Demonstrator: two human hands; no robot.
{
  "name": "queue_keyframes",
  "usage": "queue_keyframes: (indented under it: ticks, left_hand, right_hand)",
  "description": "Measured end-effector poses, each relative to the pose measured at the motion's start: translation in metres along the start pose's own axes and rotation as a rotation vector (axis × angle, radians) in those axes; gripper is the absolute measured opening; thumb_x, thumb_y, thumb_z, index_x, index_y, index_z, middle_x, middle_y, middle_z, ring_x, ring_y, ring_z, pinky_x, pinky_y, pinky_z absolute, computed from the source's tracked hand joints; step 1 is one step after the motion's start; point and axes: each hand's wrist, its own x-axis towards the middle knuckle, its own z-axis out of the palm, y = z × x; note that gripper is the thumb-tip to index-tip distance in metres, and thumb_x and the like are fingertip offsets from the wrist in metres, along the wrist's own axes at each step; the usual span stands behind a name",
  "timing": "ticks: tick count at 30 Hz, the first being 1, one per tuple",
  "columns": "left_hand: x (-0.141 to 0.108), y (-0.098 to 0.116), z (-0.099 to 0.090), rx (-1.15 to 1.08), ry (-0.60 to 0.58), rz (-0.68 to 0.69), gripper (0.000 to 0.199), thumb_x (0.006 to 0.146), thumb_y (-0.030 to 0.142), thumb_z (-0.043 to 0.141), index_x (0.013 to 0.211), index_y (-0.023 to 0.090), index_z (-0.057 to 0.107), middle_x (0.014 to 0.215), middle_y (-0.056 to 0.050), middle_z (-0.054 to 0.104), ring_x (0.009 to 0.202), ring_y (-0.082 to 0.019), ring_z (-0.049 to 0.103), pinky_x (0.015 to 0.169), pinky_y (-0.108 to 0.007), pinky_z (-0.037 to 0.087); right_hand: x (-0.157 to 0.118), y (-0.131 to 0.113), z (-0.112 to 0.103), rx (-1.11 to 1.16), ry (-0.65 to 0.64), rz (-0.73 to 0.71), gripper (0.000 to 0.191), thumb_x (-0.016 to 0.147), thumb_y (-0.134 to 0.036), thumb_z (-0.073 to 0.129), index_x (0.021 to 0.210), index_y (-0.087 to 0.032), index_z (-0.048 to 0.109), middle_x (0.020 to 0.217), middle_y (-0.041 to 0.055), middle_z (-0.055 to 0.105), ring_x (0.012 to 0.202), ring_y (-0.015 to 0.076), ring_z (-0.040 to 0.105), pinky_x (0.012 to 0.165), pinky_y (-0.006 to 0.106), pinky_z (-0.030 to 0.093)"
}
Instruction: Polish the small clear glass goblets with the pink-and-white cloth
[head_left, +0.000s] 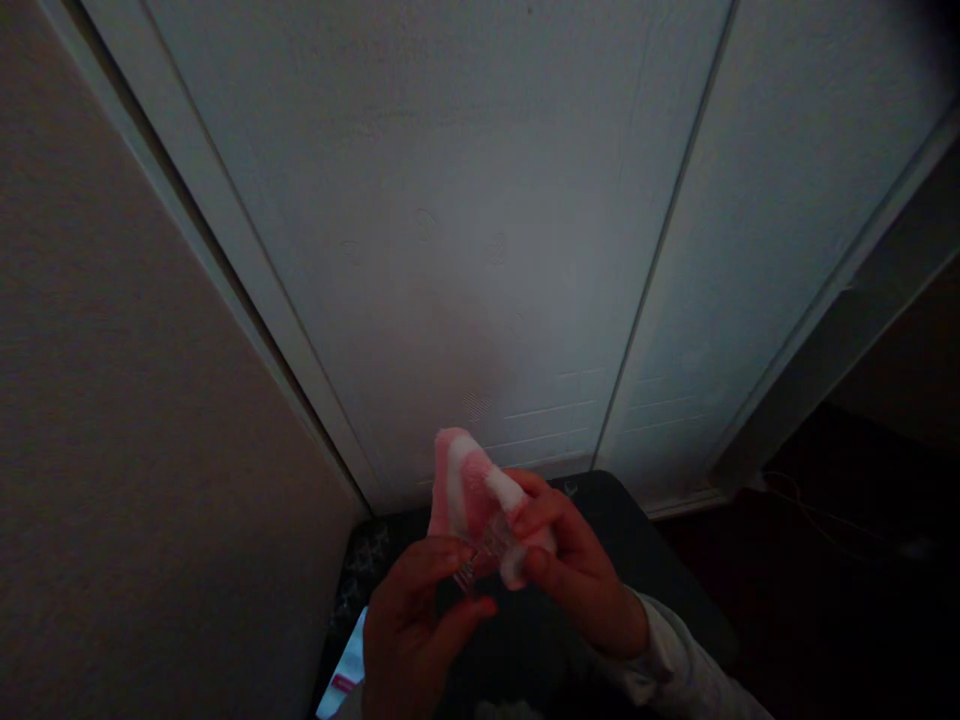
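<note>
We are holding a pink-and-white cloth up in front of us with both hands, low in the frame, in dim light. Our right hand is pinching its lower edge, thumb and fingers closed on the fabric. Our left hand is closing its fingertips on a small clear ribbed piece, probably plastic, right at the cloth's bottom edge; we cannot tell if it is clipped to the cloth or just touching it.

Step in hand, as we are judging it: working that clear piece against the cloth, either attaching or freeing it. Any next move is calling for a steady pinch from the right hand and fine fingertip control from the left, since the piece is small and slippery-looking.

The cloth is looking soft and fuzzy, with broad pink and white bands, bunching to a rounded peak. Behind it are standing smooth pale panel doors, with a matte beige wall at left. Below the hands is sitting a dark rounded surface, its details too dim to make out.
</note>
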Motion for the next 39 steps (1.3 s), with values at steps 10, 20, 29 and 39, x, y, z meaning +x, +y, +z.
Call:
queue_keyframes:
  ticks: [10, 20, 29, 39]
  left_hand:
    - [0.003, 0.000, 0.003, -0.007, 0.020, 0.027, 0.033, 0.066, 0.017, 0.080, 0.095, 0.027, 0.070, 0.088, 0.003, 0.071, 0.080, -0.011, 0.068, 0.070, -0.014, 0.057]
    - [0.003, -0.003, 0.003, -0.009, -0.005, -0.001, 0.032, 0.068, 0.020, 0.079, 0.097, 0.027, 0.068, 0.084, 0.002, 0.068, 0.073, -0.011, 0.066, 0.065, -0.015, 0.057]
    - [0.006, -0.009, 0.000, 0.043, -0.003, -0.053, 0.027, 0.073, 0.023, 0.075, 0.098, 0.027, 0.067, 0.089, 0.000, 0.068, 0.082, -0.013, 0.064, 0.074, -0.019, 0.053]
    - [0.003, -0.014, 0.003, 0.030, 0.064, -0.135, 0.028, 0.069, 0.016, 0.076, 0.093, 0.026, 0.067, 0.080, 0.002, 0.065, 0.075, -0.012, 0.063, 0.068, -0.017, 0.052]
  right_hand:
    - [0.009, -0.001, 0.003, -0.455, 0.064, -0.209, 0.044, 0.088, -0.039, 0.056, 0.130, -0.036, 0.043, 0.110, 0.0034, 0.059, 0.093, 0.0181, 0.061, 0.081, 0.027, 0.051]
    - [0.004, 0.007, 0.005, -0.494, 0.057, -0.168, 0.022, 0.092, -0.035, 0.045, 0.112, -0.026, 0.050, 0.088, 0.0020, 0.059, 0.072, 0.0153, 0.058, 0.065, 0.026, 0.049]
    - [0.002, 0.010, 0.014, -0.045, 0.293, 0.105, 0.023, 0.094, -0.042, 0.043, 0.101, -0.029, 0.060, 0.087, -0.0006, 0.065, 0.076, 0.0143, 0.062, 0.067, 0.023, 0.052]
    - [-0.004, 0.014, 0.011, -0.265, 0.207, 0.084, 0.038, 0.087, -0.039, 0.057, 0.124, -0.032, 0.051, 0.117, 0.0022, 0.062, 0.101, 0.0177, 0.061, 0.088, 0.029, 0.048]
